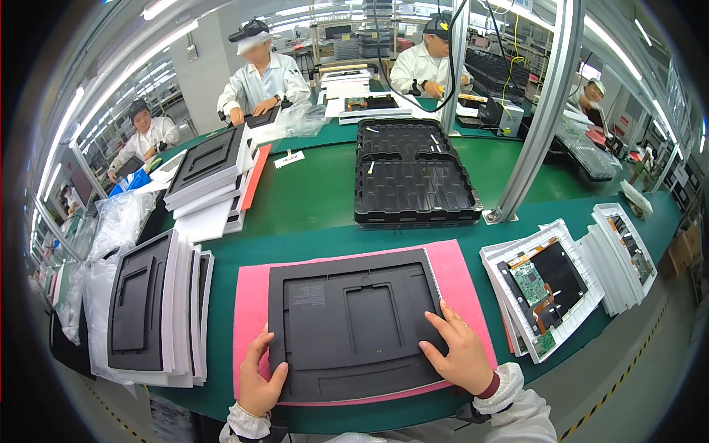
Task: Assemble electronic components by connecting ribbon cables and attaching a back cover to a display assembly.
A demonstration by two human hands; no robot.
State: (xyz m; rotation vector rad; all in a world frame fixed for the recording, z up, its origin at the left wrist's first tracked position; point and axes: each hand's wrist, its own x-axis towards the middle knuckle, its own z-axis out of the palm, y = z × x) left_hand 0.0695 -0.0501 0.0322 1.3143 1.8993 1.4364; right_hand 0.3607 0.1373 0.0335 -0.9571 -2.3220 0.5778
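A black rectangular panel [317, 332] with stepped recesses and a U-shaped groove lies flat before me, on a pink foam mat [251, 295]. My left hand [260, 375] grips its lower left edge, thumb resting near the top face and fingers along the side. On the opposite edge, my right hand [459, 353] has thumb and forefinger over the panel's face, the other fingers at its side. Both hands hold the panel between them. Its underside is hidden, apart from a thin pale edge at the right.
Stacks of black and white panels [136, 303] stand at left, with clear plastic bags [118, 221] beside them. Behind the mat is a black moulded tray [413, 177]. White frames with circuit boards [543, 288] lean at right near a metal post [543, 111]. Several co-workers sit beyond.
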